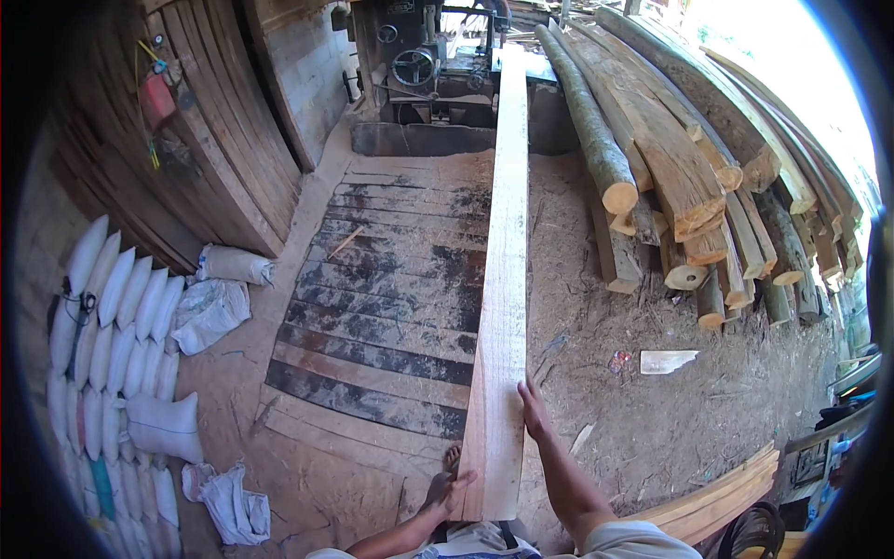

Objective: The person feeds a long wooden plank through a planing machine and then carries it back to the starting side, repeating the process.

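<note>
A long, pale sawn wooden plank (504, 252) stretches away from my body to a machine with a handwheel (414, 67) at the far end. Its far end lies at the machine's metal table (538, 67). My left hand (457, 488) grips the left edge close to the near end, with part of the fingers hidden by the wood. Farther along, my right hand (534, 411) holds the right edge, thumb side up; its lower fingers are hard to make out. Below the left edge, a bare foot (452, 456) shows.
Logs and rough-cut timbers (670, 158) are piled at the right. Slatted boards (382, 298) dusted with sawdust cover the floor left of the plank. White sacks (121, 307) are stacked at the left. More cut boards (712, 494) and a dark coil (752, 533) lie near right.
</note>
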Available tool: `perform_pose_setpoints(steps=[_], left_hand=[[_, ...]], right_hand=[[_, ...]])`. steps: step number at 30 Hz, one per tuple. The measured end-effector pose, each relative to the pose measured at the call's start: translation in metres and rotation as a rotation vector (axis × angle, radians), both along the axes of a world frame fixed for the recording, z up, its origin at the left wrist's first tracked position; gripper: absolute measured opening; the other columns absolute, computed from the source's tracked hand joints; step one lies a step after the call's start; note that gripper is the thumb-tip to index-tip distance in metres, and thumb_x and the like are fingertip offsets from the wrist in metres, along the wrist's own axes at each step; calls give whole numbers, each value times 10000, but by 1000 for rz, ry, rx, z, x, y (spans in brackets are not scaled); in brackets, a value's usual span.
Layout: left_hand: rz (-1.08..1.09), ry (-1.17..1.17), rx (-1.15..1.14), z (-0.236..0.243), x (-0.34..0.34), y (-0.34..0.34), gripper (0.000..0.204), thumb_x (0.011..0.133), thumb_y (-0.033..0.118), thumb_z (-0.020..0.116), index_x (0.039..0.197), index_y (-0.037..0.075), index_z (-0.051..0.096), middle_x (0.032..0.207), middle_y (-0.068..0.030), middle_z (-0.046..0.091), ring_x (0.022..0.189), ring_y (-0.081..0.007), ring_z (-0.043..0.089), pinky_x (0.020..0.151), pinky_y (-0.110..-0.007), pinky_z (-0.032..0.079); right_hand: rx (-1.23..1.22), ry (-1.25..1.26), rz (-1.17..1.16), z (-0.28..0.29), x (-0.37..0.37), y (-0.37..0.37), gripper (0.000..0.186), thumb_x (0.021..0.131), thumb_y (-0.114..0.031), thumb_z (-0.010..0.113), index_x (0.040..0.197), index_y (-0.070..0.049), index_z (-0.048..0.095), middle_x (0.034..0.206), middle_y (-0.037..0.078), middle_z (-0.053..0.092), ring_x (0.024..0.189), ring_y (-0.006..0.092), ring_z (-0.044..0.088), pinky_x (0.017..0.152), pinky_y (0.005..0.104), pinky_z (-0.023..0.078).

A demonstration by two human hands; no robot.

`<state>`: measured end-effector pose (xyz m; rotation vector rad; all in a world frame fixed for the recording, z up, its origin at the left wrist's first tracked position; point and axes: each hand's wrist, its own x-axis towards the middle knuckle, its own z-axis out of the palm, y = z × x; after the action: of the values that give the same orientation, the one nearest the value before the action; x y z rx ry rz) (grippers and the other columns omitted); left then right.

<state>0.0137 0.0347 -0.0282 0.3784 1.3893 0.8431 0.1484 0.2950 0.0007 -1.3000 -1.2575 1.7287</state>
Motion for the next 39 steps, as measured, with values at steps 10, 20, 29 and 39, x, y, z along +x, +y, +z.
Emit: perform_pose_setpoints(steps=[10, 20, 29, 39], left_hand=[[183, -137, -56, 38, 8, -297, 652, 807, 486, 641, 1160, -55, 553, 1075, -125, 625, 967, -219, 607, 876, -324, 460], [223, 80, 1, 96, 72, -430, 775, 719, 494, 703, 1180, -96, 501, 1092, -183, 601, 1066, -280, 549, 939, -354, 419], [129, 25, 102, 49, 43, -374, 552, 716, 289, 755, 1111, -49, 571, 991, -130, 642, 901, -216, 616, 796, -313, 489], [106, 44, 10, 60, -10, -196, 638, 695, 282, 799, 1190, -38, 554, 1042, -140, 654, 923, -216, 628, 834, -318, 494]], right_hand=[[-43, 54, -56, 17, -15, -233, 684, 950, -351, 515, 1427, 63, 251, 1485, 168, 311, 1361, 203, 297, 1094, 274, 230], [97, 84, -29, -17, 34, -384, 646, 965, -327, 485, 1445, 29, 242, 1486, 158, 312, 1368, 216, 287, 1103, 286, 219], [14, -42, -58, -17, 13, -312, 610, 977, -312, 467, 1456, -4, 248, 1487, 117, 316, 1354, 195, 294, 1096, 296, 228], [-26, 29, -3, -21, -35, -133, 586, 988, -311, 447, 1473, -57, 238, 1470, 91, 343, 1323, 179, 325, 1083, 287, 242]])
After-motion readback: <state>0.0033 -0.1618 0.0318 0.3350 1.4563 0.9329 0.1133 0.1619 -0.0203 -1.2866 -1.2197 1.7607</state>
